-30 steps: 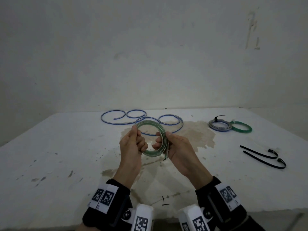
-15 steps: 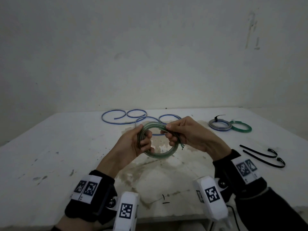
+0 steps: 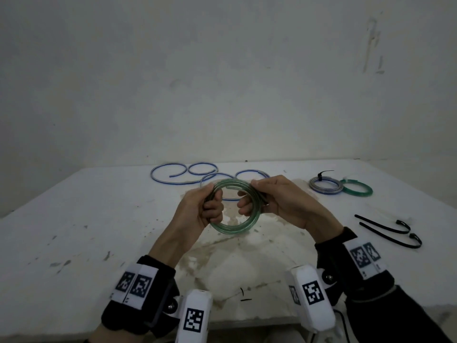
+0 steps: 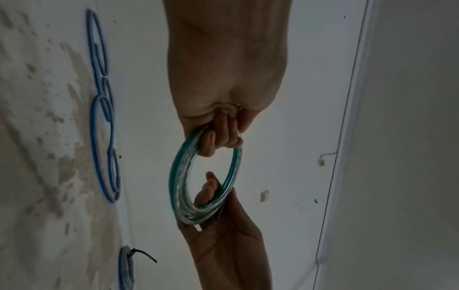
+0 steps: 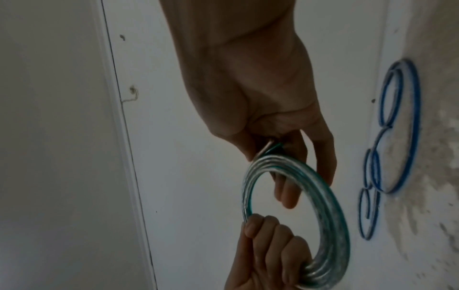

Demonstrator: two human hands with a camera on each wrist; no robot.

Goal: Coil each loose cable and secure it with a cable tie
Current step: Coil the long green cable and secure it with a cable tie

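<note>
A green-tinted clear cable (image 3: pixel 235 225) is wound into a round coil held above the table's middle. My left hand (image 3: pixel 210 206) grips the coil's left side with fingers curled through the ring (image 4: pixel 218 141). My right hand (image 3: pixel 257 198) grips its right side, thumb on top and fingers through the ring (image 5: pixel 288 188). The coil (image 4: pixel 178 182) shows several turns, and a short cable end (image 5: pixel 269 148) sticks out by my right thumb. Two black cable ties (image 3: pixel 385 229) lie on the table to the right.
A loose blue cable (image 3: pixel 195 173) sprawls in loops at the table's back. A tied grey-blue coil (image 3: pixel 324 185) and a green coil (image 3: pixel 357 190) lie at back right. The white table (image 3: pixel 74 231) is stained in the middle, with a wall behind.
The coil has turned more face-on and been held a little farther out. My right hand shifted from the coil's top to its right side; my left hand keeps its grip.
</note>
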